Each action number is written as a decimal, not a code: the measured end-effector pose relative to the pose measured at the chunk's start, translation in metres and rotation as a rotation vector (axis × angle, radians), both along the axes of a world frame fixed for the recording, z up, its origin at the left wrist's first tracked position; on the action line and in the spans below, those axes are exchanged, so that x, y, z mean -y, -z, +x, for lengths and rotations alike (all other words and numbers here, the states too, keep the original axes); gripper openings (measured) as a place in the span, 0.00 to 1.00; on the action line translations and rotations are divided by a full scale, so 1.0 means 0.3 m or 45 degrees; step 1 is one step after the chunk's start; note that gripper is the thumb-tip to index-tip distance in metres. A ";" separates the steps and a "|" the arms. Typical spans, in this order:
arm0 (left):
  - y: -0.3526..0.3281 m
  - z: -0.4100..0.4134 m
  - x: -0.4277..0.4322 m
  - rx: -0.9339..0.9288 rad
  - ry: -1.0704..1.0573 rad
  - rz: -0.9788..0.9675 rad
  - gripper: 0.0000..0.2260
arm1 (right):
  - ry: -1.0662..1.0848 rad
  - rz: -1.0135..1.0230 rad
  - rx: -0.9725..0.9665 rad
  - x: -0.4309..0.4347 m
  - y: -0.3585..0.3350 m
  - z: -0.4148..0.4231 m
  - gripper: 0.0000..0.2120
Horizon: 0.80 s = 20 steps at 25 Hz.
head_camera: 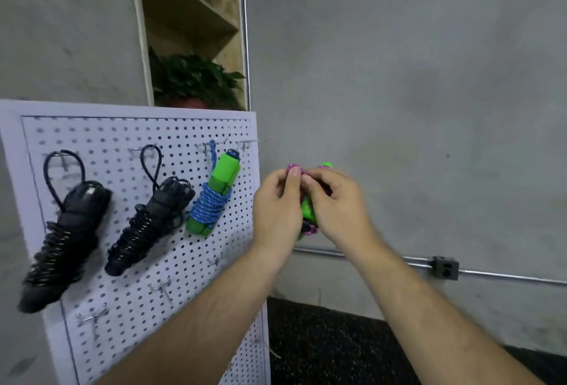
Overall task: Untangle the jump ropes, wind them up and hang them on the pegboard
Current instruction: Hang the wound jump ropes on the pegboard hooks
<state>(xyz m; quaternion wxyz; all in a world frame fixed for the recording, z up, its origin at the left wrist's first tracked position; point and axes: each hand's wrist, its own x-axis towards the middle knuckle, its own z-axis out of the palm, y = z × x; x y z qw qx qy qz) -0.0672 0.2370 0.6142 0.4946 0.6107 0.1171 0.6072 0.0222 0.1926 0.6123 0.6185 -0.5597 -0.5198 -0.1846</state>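
On pegboard (190,317), three ropes (66,231) (150,225) (211,200); fourth (307,211) held

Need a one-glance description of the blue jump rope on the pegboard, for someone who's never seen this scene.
Find the white pegboard at lower left. Three wound ropes hang along its top row; take the rightmost, the blue jump rope, nearest the board's right edge. It alone has blue cord wrapped round bright green handles, while the left black rope and the middle black rope are all dark.

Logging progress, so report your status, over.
Left hand and right hand both gripping pink-corded, green-handled jump rope bundle. Three wound ropes hang on white perforated pegboard. Nothing blocking its top-right metal hook.
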 end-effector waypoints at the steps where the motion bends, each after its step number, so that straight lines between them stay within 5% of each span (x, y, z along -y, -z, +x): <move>1: -0.026 0.009 -0.019 0.028 -0.009 -0.026 0.08 | -0.005 -0.021 -0.003 -0.024 -0.035 0.005 0.11; 9: -0.129 0.061 -0.194 0.159 -0.010 -0.318 0.09 | -0.013 -0.289 -0.179 -0.215 -0.206 0.032 0.18; 20: -0.166 0.131 -0.298 0.156 -0.010 -0.473 0.11 | -0.034 -0.234 -0.339 -0.352 -0.228 0.090 0.14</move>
